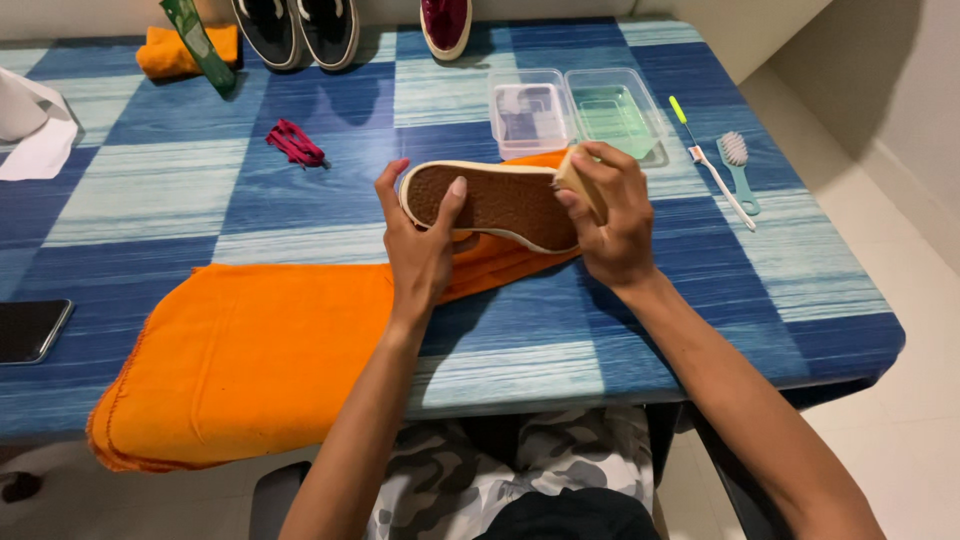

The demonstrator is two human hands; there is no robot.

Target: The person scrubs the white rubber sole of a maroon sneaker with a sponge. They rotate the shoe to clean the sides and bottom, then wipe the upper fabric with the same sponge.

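- The shoe (495, 203) is held sole-up above the middle of the table, its brown textured sole facing the camera and its cream rim all round; the heel end points toward the left hand, the toe toward the right.
- The left hand (425, 245) grasps the shoe at one end, thumb laid across the sole and fingers wrapped behind it.
- The right hand (612, 215) is closed round a pale sponge block (578, 180), which it presses against the cream rim at the shoe's other end.
- As for progress (a judgement only): the cleaning of the rim looks under way, with the sponge at one end; the rim shows cream and fairly even, but whether the rest has been done I cannot tell. The sole's grooves look brown throughout.
- Under the shoe lies an orange cloth (250, 360), spread toward the near edge and hanging a little over it.
- Just behind the shoe stand two clear plastic tubs (575, 110), side by side, one with greenish liquid (the other looks nearly clear).
- To the right of them lie a toothbrush (712, 170) and a small teal brush (738, 165), near each other.
- A bundle of maroon laces (295, 143) lies apart, left of centre.
- At the far edge stand a pair of dark shoes (298, 30) and one maroon shoe (446, 25); a folded orange rag (180, 50) with a green tube (200, 45) on it sits far left.
- A dark phone (30, 330) lies at the left edge, white paper (35, 135) further back.
- The table (700, 300) wears a blue and pale checked cover; beyond it are a light tiled floor and plain walls.
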